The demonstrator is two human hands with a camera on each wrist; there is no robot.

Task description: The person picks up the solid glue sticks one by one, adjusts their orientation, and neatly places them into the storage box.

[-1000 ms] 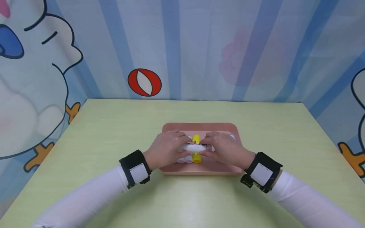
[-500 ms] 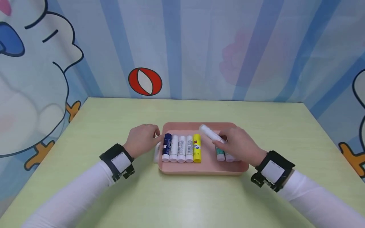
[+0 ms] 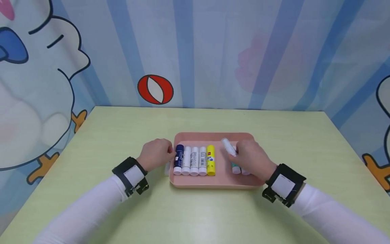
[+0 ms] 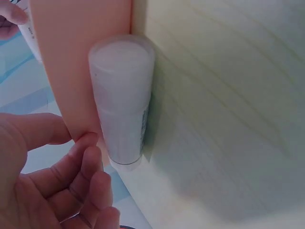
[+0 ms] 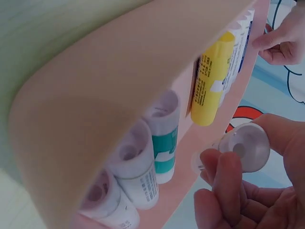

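Observation:
My right hand pinches a white glue stick, tilted above the right part of the pink tray. In the right wrist view, the hollow end of this glue stick faces the camera. My left hand pinches the tray's left rim between thumb and fingers. Just outside that rim, a white glue stick lies on the table against the tray wall. Inside the tray, a row holds a dark blue glue stick, several white glue sticks and a yellow glue stick.
Under my right hand, a green-banded glue stick and two white glue sticks lie at the tray's right side. The pale wooden table meets a striped blue backdrop behind.
My hands have parted from over the tray's middle. The left went to the tray's left rim. The right carried the white glue stick rightward, then lowered it slightly.

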